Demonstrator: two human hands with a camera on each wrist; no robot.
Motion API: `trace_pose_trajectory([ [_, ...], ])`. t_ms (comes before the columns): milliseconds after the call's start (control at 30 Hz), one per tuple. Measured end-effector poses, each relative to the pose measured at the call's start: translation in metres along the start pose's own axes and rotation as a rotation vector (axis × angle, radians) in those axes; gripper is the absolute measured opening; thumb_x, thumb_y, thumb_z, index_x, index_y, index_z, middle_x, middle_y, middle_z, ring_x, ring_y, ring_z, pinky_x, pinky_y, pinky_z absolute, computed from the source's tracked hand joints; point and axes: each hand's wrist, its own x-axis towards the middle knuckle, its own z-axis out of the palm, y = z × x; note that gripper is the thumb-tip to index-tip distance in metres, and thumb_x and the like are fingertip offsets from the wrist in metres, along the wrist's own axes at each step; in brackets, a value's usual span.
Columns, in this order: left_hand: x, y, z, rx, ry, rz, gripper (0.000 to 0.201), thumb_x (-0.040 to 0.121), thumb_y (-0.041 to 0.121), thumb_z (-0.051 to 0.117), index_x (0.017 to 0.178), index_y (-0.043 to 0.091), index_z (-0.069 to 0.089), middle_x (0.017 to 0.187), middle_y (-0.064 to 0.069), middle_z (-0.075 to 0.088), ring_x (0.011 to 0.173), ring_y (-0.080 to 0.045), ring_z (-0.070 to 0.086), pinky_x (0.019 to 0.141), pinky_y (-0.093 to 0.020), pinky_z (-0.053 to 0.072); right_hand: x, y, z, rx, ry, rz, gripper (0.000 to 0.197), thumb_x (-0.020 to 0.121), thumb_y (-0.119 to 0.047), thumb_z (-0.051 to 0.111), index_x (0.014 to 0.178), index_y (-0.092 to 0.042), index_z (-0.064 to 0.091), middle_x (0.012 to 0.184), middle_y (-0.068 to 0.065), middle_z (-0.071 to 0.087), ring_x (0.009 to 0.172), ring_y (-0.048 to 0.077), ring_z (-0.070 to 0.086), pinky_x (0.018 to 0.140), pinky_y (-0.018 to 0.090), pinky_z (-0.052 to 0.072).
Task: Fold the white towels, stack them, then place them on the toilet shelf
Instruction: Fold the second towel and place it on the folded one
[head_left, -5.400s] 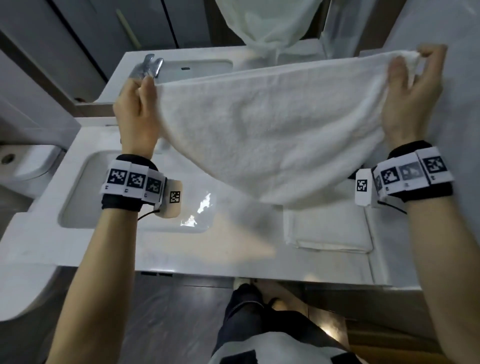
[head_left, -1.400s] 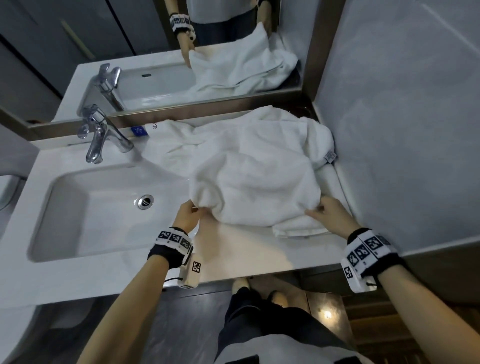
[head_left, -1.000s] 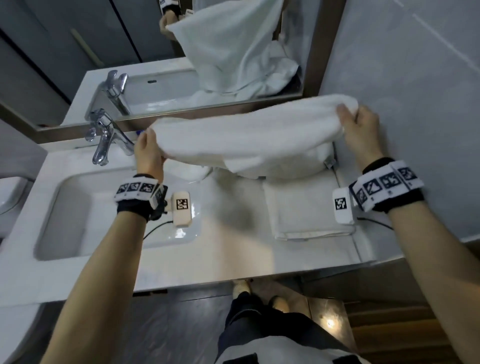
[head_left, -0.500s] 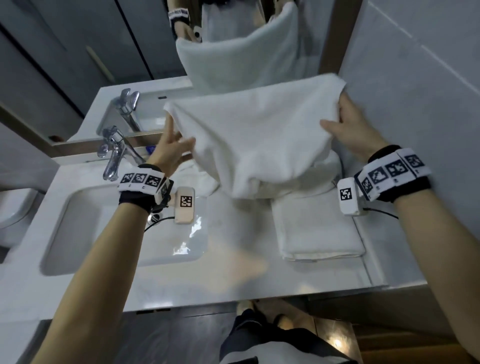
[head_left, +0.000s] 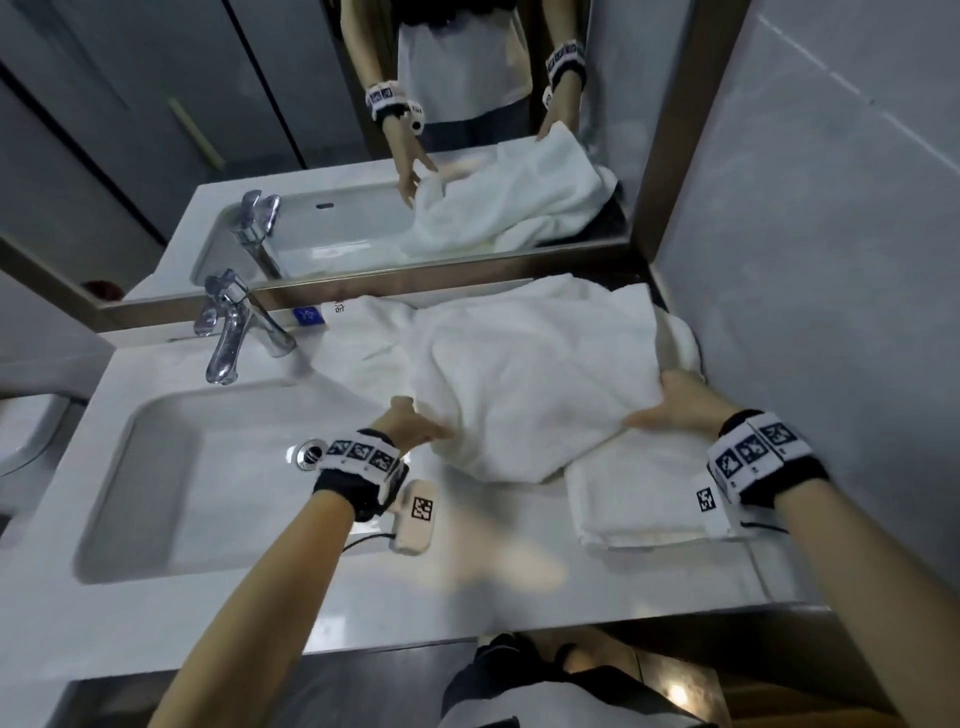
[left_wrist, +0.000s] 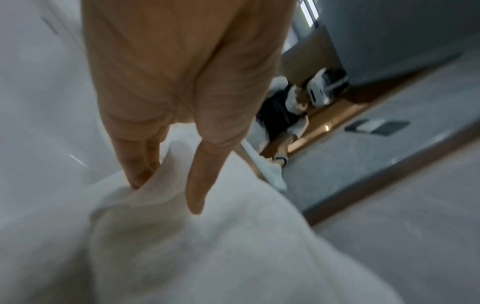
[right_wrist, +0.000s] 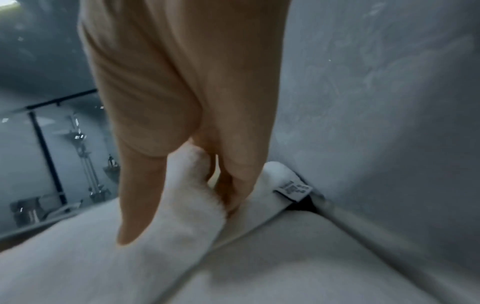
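Grey tiled wall (head_left: 831, 218), framed mirror (head_left: 363, 130)

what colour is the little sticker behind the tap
Blue, with a white mark. The sticker beside the tap shows best in the head view.

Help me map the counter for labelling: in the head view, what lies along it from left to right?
Sink basin → faucet → left hand → loose towel → right hand, with the folded towel just below it.

towel (head_left: 524, 384) lowered onto counter (head_left: 363, 597), hands down
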Motion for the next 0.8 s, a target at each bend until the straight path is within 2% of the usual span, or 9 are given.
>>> trace_pose_trajectory([
  [67,0.005,-0.007,0.006,0.226,-0.005,0.028,0.017,0.078,0.008,0.073,0.085,0.004,0.058,0.088,-0.012,0.06,0.085,-0.024,0.058,0.076,-0.03,0.048,0.0,0.006,0.004,-0.019,0.054,0.014,0.062,0.075,-0.034,0.078,0.119,0.0,0.051,0.117,0.016,0.062,0.107,0.03,0.058,0.081,0.031,0.044],
  [100,0.009,-0.01,0.004,0.31,0.004,0.066,0.017,0.082,0.011,0.07,0.076,0.003,0.057,0.081,-0.011,0.058,0.08,-0.023,0.057,0.071,-0.03,0.045,-0.003,0.004,0.002,0.046,0.09,-0.014,0.055,0.078,-0.031,0.075,0.118,0.0,0.052,0.115,0.016,0.063,0.107,0.03,0.059,0.081,0.032,0.045],
  [233,0.02,0.016,-0.03,0.11,0.205,0.282,0.011,0.095,0.011,0.051,0.099,0.003,0.058,0.11,-0.02,0.057,0.113,-0.039,0.054,0.095,-0.049,0.046,-0.011,-0.022,-0.03,0.323,0.314,-0.205,0.041,0.089,-0.023,0.064,0.125,-0.005,0.055,0.113,0.013,0.064,0.096,0.02,0.059,0.066,0.007,0.043],
  [300,0.013,0.051,-0.056,-0.121,0.352,0.356,0.01,0.098,0.012,0.044,0.092,0.016,0.051,0.097,-0.016,0.052,0.098,-0.03,0.056,0.085,-0.047,0.052,-0.013,-0.045,-0.054,0.485,0.501,-0.22,0.035,0.09,-0.027,0.062,0.112,0.001,0.063,0.103,0.019,0.068,0.092,0.027,0.064,0.049,0.0,0.037],
  [433,-0.023,0.124,-0.107,-0.434,0.585,0.561,0.023,0.095,0.024,0.049,0.073,0.018,0.049,0.065,0.004,0.049,0.05,0.001,0.049,0.049,-0.019,0.043,-0.02,-0.092,-0.106,1.109,0.487,-0.407,0.021,0.096,-0.021,0.051,0.112,-0.01,0.06,0.085,-0.009,0.075,0.081,0.006,0.068,0.072,0.021,0.055],
  [500,-0.045,0.152,-0.128,-0.517,0.593,0.607,0.034,0.092,0.031,0.054,0.062,0.018,0.048,0.056,0.006,0.046,0.041,0.002,0.042,0.044,-0.017,0.036,-0.021,-0.106,-0.127,1.212,0.38,-0.561,0.02,0.098,-0.017,0.047,0.117,-0.016,0.053,0.1,-0.008,0.072,0.096,0.011,0.068,0.086,0.036,0.056],
  [667,-0.08,0.19,-0.155,-0.662,0.396,0.84,0.022,0.092,0.018,0.056,0.072,0.013,0.064,0.063,0.001,0.054,0.058,-0.015,0.048,0.053,-0.029,0.037,-0.029,-0.123,-0.156,0.894,0.418,-0.656,0.025,0.093,-0.015,0.056,0.116,-0.02,0.05,0.111,-0.012,0.066,0.103,0.004,0.065,0.084,0.023,0.053],
  [733,-0.082,0.188,-0.159,-0.645,0.366,0.951,0.015,0.093,0.017,0.056,0.083,0.01,0.065,0.079,-0.007,0.058,0.076,-0.023,0.053,0.065,-0.034,0.044,-0.033,-0.123,-0.161,0.771,0.6,-0.573,0.005,0.09,-0.021,0.061,0.095,-0.021,0.06,0.08,-0.023,0.071,0.077,-0.009,0.065,0.07,0.012,0.051],
  [800,-0.078,0.182,-0.16,-0.681,0.349,0.981,0.013,0.094,0.017,0.055,0.096,0.006,0.063,0.092,-0.01,0.06,0.09,-0.024,0.055,0.077,-0.037,0.047,-0.03,-0.117,-0.165,0.718,0.76,-0.469,0.018,0.086,-0.031,0.066,0.071,-0.025,0.059,0.051,-0.031,0.06,0.05,-0.015,0.055,0.051,0.006,0.042],
])
